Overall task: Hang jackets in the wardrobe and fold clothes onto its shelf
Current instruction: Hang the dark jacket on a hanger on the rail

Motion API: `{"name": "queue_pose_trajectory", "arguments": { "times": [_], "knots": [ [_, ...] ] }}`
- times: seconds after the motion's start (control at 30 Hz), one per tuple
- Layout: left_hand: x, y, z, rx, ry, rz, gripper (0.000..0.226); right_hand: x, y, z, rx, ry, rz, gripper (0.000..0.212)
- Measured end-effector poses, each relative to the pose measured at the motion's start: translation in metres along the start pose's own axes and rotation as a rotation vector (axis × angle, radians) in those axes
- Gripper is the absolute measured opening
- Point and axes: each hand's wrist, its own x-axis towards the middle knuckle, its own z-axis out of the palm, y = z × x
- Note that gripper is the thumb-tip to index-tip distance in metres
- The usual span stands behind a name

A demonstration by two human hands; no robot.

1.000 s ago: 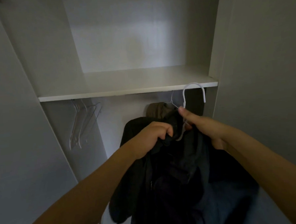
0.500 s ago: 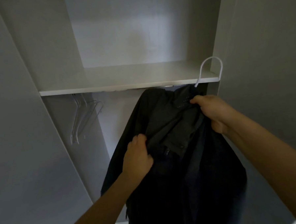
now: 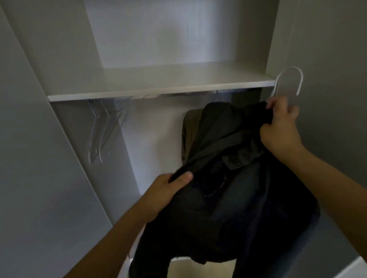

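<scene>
A black jacket hangs in front of the open wardrobe on a white hanger whose hook sticks up by the shelf's right end. My right hand grips the jacket's collar and the hanger just below the hook. Lower left, my left hand grips the jacket's shoulder edge, thumb on top. Behind the black jacket an olive-brown garment hangs under the shelf, mostly hidden.
The white shelf spans the wardrobe and carries nothing. Under its left end several bare white hangers hang from the rail. An open door panel stands at the right, another grey panel at the left.
My right hand has carried the hanger and collar right and slightly down, so the hook now sits beyond the shelf's right end. My left hand slid lower on the jacket. The olive garment shows again.
</scene>
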Motion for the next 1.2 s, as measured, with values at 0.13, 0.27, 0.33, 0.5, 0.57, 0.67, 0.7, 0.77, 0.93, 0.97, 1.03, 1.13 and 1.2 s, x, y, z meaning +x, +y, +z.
{"name": "queue_pose_trajectory", "arguments": {
  "times": [0.13, 0.27, 0.33, 0.5, 0.57, 0.67, 0.7, 0.77, 0.93, 0.97, 1.03, 1.13, 1.2],
  "knots": [
    [-0.008, 0.024, -0.018, 0.132, -0.073, 0.036, 0.064, -0.026, 0.014, 0.019, -0.091, -0.126, 0.033, 0.043],
    [-0.009, 0.032, -0.009, 0.424, -0.107, 0.262, 0.036, -0.051, 0.011, 0.045, 0.078, -0.338, 0.154, 0.053],
    [-0.008, 0.029, -0.003, 0.507, -0.063, 0.394, 0.040, -0.064, 0.011, 0.055, 0.128, -0.433, 0.167, 0.050],
    [-0.012, 0.019, 0.009, 0.763, 0.089, 0.672, 0.047, -0.093, 0.019, 0.070, 0.217, -0.722, 0.113, 0.034],
    [-0.012, 0.017, 0.012, 0.809, 0.145, 0.679, 0.044, -0.100, 0.020, 0.075, 0.222, -0.743, 0.043, 0.044],
    [-0.014, 0.020, 0.013, 0.891, 0.235, 0.658, 0.037, -0.105, 0.017, 0.084, 0.235, -0.736, -0.075, 0.034],
    [-0.015, 0.022, 0.014, 0.934, 0.264, 0.665, 0.033, -0.105, 0.017, 0.087, 0.233, -0.719, -0.099, 0.031],
    [-0.018, 0.026, 0.016, 1.020, 0.325, 0.703, 0.021, -0.104, 0.015, 0.092, 0.223, -0.660, -0.121, 0.026],
    [-0.020, 0.022, 0.006, 1.109, 0.469, 0.751, 0.005, -0.099, 0.010, 0.100, 0.231, -0.505, -0.142, 0.016],
    [-0.020, 0.021, 0.004, 1.133, 0.496, 0.758, 0.007, -0.098, 0.009, 0.099, 0.222, -0.475, -0.148, 0.015],
    [-0.019, 0.018, 0.000, 1.219, 0.554, 0.801, 0.013, -0.095, 0.004, 0.099, 0.195, -0.415, -0.176, 0.014],
    [-0.019, 0.018, -0.002, 1.231, 0.530, 0.850, 0.023, -0.090, -0.003, 0.099, 0.151, -0.350, -0.237, 0.013],
    [-0.022, 0.023, -0.001, 1.199, 0.461, 0.838, 0.030, -0.085, -0.008, 0.098, 0.124, -0.332, -0.294, 0.011]
  ]
}}
